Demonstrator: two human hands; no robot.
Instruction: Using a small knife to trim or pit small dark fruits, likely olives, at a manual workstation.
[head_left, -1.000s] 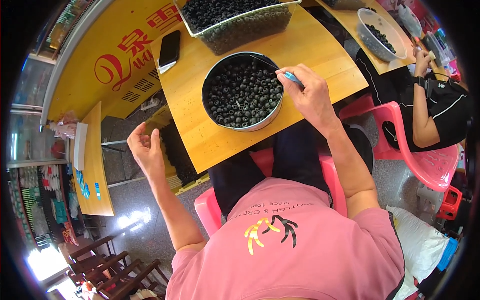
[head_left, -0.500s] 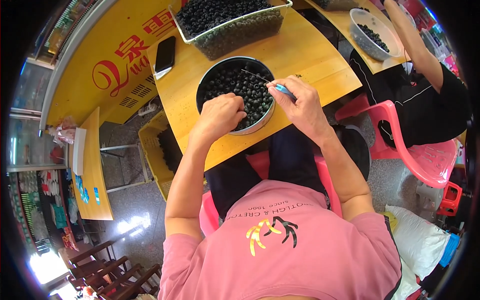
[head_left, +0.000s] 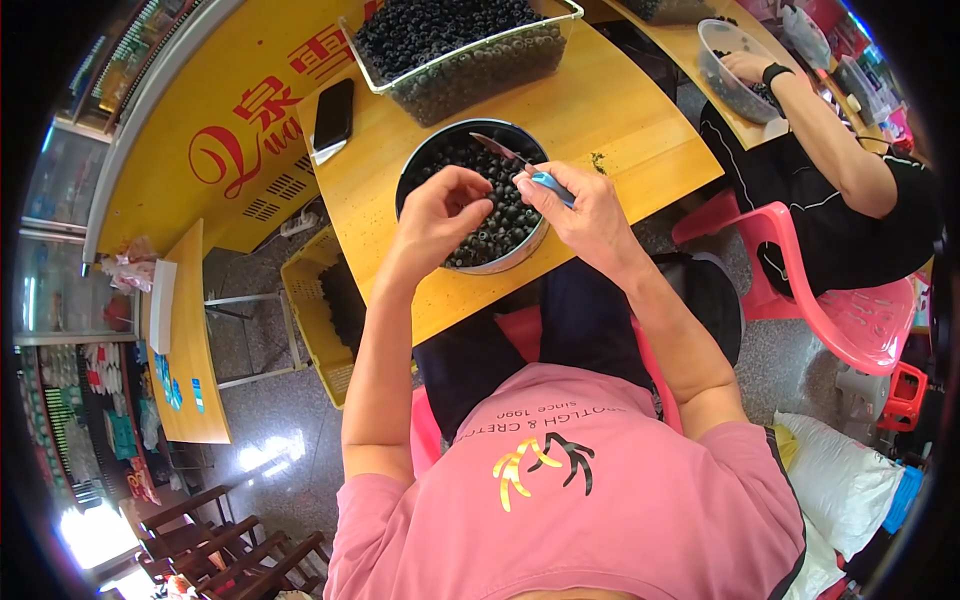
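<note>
A round tub holds many small dark round pieces, some showing pale ring-like ends. Over its left side is my left hand, with thumb and forefinger curled toward each other; what lies between the tips, if anything, is too small to make out. My right hand grips the light-blue handle of a small knife at the tub's right rim. The knife's thin blade points up and left over the pieces. Both hands are close together, with their fingertips apart.
A clear rectangular bin heaped with similar pieces stands behind the tub on the wooden table. A phone lies at left. Beside the table is a yellow crate. At right, another person's hand reaches into a translucent bowl.
My left hand has lifted from among the pieces, its fingers spreading a little. The knife has turned in my right hand, showing its blade broader. The other person's hand has come into their bowl.
</note>
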